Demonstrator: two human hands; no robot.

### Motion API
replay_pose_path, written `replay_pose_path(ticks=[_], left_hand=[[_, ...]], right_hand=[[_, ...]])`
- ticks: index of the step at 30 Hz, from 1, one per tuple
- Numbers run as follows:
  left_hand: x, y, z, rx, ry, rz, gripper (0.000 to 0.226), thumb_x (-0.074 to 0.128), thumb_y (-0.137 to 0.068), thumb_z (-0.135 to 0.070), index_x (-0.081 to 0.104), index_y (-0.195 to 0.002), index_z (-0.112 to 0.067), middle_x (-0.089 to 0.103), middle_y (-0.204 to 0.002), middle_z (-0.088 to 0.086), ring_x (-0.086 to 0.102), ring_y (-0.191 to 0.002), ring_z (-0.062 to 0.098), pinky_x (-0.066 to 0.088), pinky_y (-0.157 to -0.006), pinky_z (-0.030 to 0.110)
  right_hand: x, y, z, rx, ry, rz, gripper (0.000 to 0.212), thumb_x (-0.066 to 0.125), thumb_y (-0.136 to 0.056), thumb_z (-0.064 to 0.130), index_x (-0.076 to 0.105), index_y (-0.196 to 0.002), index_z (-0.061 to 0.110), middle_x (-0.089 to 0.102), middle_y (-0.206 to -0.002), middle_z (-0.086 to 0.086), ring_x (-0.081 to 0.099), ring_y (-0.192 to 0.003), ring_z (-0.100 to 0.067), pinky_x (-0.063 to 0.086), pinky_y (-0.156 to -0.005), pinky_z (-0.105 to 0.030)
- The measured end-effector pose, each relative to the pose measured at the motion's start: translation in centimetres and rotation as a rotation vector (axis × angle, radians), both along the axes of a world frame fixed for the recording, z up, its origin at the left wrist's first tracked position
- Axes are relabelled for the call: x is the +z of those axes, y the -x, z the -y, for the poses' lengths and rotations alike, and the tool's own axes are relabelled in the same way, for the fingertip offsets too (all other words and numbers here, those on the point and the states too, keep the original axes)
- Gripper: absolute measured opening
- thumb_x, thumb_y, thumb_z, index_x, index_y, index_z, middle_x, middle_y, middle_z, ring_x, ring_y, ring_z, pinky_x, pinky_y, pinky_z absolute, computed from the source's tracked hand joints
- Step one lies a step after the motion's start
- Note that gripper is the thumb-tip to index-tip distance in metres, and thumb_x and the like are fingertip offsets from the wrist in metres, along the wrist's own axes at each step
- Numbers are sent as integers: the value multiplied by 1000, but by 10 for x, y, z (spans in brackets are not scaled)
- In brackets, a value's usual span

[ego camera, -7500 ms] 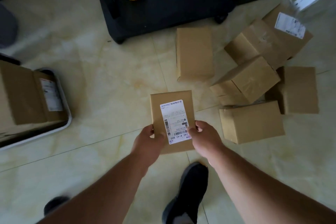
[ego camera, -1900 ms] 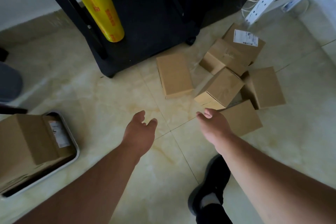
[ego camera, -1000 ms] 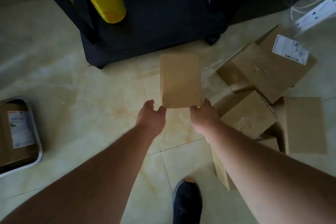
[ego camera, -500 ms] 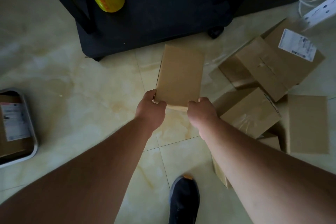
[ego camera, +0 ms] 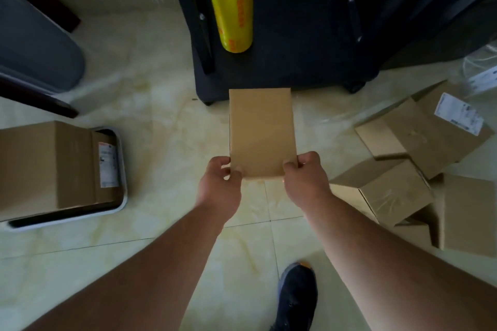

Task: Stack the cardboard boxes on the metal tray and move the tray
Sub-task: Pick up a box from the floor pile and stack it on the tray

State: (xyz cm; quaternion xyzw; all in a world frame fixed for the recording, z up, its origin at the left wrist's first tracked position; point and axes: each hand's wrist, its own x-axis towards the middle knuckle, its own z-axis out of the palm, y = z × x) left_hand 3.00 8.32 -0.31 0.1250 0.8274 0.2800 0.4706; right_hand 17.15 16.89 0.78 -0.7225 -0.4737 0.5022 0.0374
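Cardboard box [ego camera: 262,131] plain, seemingly unlabelled | left hand [ego camera: 219,185], right hand [ego camera: 305,179] gripping corners

The flat brown cardboard box [ego camera: 262,131] is matt and plain. The pale marbled tile floor [ego camera: 166,105] has a glossy sheen. The silver metal tray [ego camera: 122,169] has a smooth rim, and the yellow roll [ego camera: 232,0] looks like shiny plastic film.

Your left hand [ego camera: 219,185] and right hand [ego camera: 305,179] cover the near corners of the plain cardboard box [ego camera: 262,131]. Left of your grip, the stacked boxes [ego camera: 45,166] run off the frame and hide most of the metal tray [ego camera: 122,169]; their label print is unreadable.
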Motion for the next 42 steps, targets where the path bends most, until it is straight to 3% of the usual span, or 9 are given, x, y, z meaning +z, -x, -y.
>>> replay_pose_path(ticks=[4,6,9,15,19,25,29,38,42], left_hand=[[13,29,25,70,-34,20,22,62,-99,-39,55,-120,-36,72,-108,-4,65,-87,19,57,-77,35],[22,45,36,88,-41,21,32,63,-99,-39,56,-129,-34,70,-109,-11,68,-97,19,59,-86,39],[35,68,50,77,-42,3,36,60,-101,-38,60,-135,-32,66,-107,-19,67,-105,18,57,-95,43],[63,108,74,89,-59,-40,33,55,-104,-35,61,-136,-30,61,-100,-26,62,-93,4,53,-86,31],[82,135,95,146,-78,-24,38,57,-103,-37,59,-141,-30,61,-102,-30,64,-100,9,53,-90,32],[103,172,129,213,-99,-36,36,56,-103,-39,59,-139,-35,64,-108,-26,62,-94,-1,46,-67,20],[112,198,153,268,-100,-48,38,56,-101,-43,60,-139,-36,69,-113,-20,66,-98,9,53,-81,29],[126,252,196,341,-80,-107,25,56,-102,-39,66,-124,-36,70,-103,-18,65,-89,7,47,-69,24],[124,272,213,371,-84,-91,33,56,-101,-39,65,-133,-38,70,-112,-17,67,-101,13,53,-91,35]], right_hand=[[13,25,21,59,-43,18,19,52,-103,29,49,-114,13,64,-87,0,60,-72,-17,47,-59,-30],[18,40,32,73,-61,7,19,54,-102,33,50,-110,16,68,-91,-2,66,-80,-23,54,-70,-37],[25,62,45,94,-68,-9,18,54,-101,33,50,-109,18,69,-92,-1,69,-83,-24,52,-69,-34],[37,106,65,96,-75,-67,22,58,-95,41,54,-108,23,69,-92,3,73,-85,-25,60,-83,-48],[51,134,79,132,-60,-111,21,54,-90,46,62,-101,29,72,-93,6,72,-88,-23,59,-88,-52],[77,174,104,206,-62,-126,24,54,-93,42,68,-90,23,73,-83,2,73,-85,-27,59,-86,-54],[90,205,119,243,-66,-169,21,55,-94,41,67,-92,24,74,-85,-2,73,-86,-30,59,-87,-54],[88,271,151,345,-63,-176,26,51,-86,54,67,-89,34,73,-90,8,73,-88,-22,60,-86,-51],[85,295,165,386,-59,-169,40,47,-82,57,68,-100,28,73,-94,8,72,-90,-22,59,-86,-50]])
